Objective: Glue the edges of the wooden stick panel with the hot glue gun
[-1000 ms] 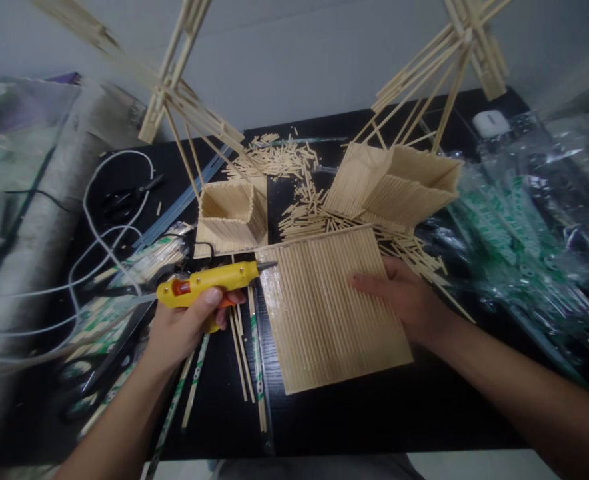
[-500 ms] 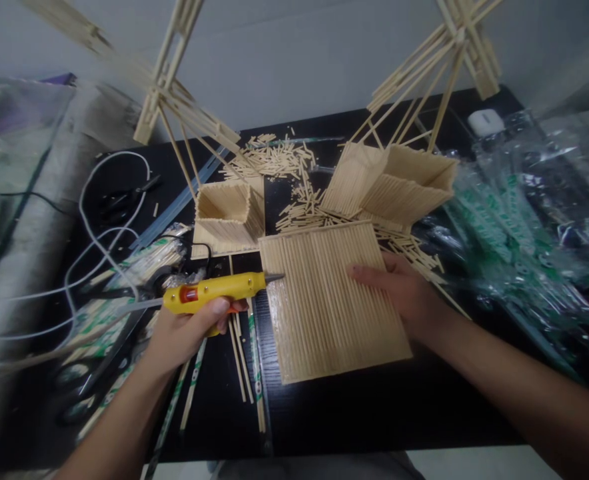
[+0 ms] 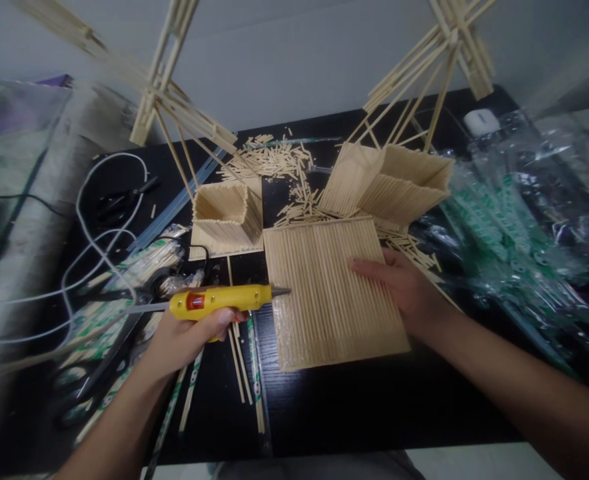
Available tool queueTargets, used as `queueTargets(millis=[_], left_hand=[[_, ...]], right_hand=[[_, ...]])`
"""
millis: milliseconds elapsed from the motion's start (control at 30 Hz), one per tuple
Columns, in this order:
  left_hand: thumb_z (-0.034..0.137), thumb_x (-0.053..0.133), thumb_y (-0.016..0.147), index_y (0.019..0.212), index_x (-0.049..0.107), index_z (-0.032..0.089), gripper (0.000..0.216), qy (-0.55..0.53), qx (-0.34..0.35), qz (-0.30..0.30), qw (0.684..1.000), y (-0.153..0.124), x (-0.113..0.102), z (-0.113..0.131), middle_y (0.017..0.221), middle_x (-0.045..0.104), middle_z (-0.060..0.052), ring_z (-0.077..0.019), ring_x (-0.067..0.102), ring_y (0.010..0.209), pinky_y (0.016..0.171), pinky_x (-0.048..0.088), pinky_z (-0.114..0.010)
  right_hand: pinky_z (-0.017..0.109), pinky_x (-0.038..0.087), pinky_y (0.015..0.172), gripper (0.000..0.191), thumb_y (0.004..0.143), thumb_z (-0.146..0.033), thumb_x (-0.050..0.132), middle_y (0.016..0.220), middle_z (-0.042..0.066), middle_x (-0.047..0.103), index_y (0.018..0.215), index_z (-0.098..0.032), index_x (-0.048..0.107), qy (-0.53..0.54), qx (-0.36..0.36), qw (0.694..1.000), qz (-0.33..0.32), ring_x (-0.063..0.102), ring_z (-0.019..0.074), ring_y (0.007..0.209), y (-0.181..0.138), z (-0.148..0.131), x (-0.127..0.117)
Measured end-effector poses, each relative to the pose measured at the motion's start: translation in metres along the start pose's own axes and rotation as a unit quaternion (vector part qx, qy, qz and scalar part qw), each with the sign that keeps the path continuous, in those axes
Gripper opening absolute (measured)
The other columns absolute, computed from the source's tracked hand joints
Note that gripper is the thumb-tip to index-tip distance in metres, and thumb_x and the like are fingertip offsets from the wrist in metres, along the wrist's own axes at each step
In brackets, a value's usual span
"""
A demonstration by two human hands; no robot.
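Observation:
My left hand [image 3: 194, 337] is wrapped round the handle of a yellow glue gun [image 3: 229, 299], a glue stick poking out of its back end. The gun's metal nozzle points right and overlaps the left edge of a square panel [image 3: 332, 293] made of wooden sticks laid side by side. Along the panel's left part runs a shiny strip. My right hand [image 3: 404, 287] grips the panel by its right edge, thumb on top and the other fingers hidden beneath. Whether the nozzle touches the panel, I cannot tell.
Behind the panel stand two stick-built models with open boxes, one left [image 3: 227, 217] and one right [image 3: 404, 183]. Loose short sticks [image 3: 274, 160] lie between them. Plastic packets [image 3: 524, 233] fill the right side. White cable [image 3: 82, 207], pliers [image 3: 124, 200] and scissors [image 3: 104, 360] lie left.
The glue gun has shifted slightly right and down along the panel's left edge. The panel has tilted or risen a little at its near edge. Both hands keep their holds.

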State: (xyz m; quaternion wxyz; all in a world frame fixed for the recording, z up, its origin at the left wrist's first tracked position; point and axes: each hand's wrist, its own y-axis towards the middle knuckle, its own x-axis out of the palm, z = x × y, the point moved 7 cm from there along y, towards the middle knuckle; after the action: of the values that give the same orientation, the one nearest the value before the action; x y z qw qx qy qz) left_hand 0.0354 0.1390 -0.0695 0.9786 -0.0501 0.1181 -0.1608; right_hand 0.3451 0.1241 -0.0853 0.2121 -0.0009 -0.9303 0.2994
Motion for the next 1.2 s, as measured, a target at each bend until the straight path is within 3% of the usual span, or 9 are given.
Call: queueTargets(millis=[333,667,967,1200], left_hand=[[0.062,0.086,0.099,0.088,0.093,0.021,0.043,0.013,0.036,-0.073,0.997,0.0,0.008,0.01,0.068,0.083,-0.007,-0.0166,0.064,0.047,0.04,0.053,-0.025],[0.061,0.087,0.097,0.08,0.088,0.023,0.042,0.04,0.046,-0.13,0.99,0.005,0.016,0.023,0.065,0.08,-0.005,-0.0177,0.064,0.047,0.042,0.052,-0.026],[0.068,0.082,0.099,0.082,0.09,0.023,0.049,0.024,0.052,-0.119,0.991,0.004,0.014,0.019,0.067,0.081,-0.009,-0.0181,0.062,0.046,0.043,0.053,-0.03],[0.071,0.08,0.1,0.07,0.083,0.026,0.053,0.085,0.079,-0.12,0.986,0.005,0.01,0.023,0.06,0.074,-0.007,-0.0224,0.065,0.051,0.045,0.051,-0.033]], right_hand=[[0.042,0.062,0.073,0.036,0.067,-0.047,0.108,0.086,0.007,0.085,0.081,-0.023,0.084,-0.012,-0.01,0.999,0.03,0.08,0.0294,0.078,0.004,-0.001,-0.009],[0.051,0.068,0.087,0.035,0.071,-0.047,0.106,0.091,0.009,0.087,0.082,-0.024,0.082,-0.01,-0.022,0.999,0.041,0.085,0.0377,0.094,0.007,-0.003,-0.012],[0.058,0.07,0.094,0.042,0.074,-0.049,0.105,0.098,0.01,0.089,0.103,-0.025,0.087,0.002,-0.017,0.999,0.03,0.086,0.0416,0.103,0.008,-0.002,-0.01],[0.054,0.069,0.092,0.035,0.074,-0.05,0.105,0.096,0.007,0.088,0.089,-0.027,0.084,-0.005,-0.036,0.999,0.036,0.085,0.0388,0.101,0.005,-0.005,-0.009]])
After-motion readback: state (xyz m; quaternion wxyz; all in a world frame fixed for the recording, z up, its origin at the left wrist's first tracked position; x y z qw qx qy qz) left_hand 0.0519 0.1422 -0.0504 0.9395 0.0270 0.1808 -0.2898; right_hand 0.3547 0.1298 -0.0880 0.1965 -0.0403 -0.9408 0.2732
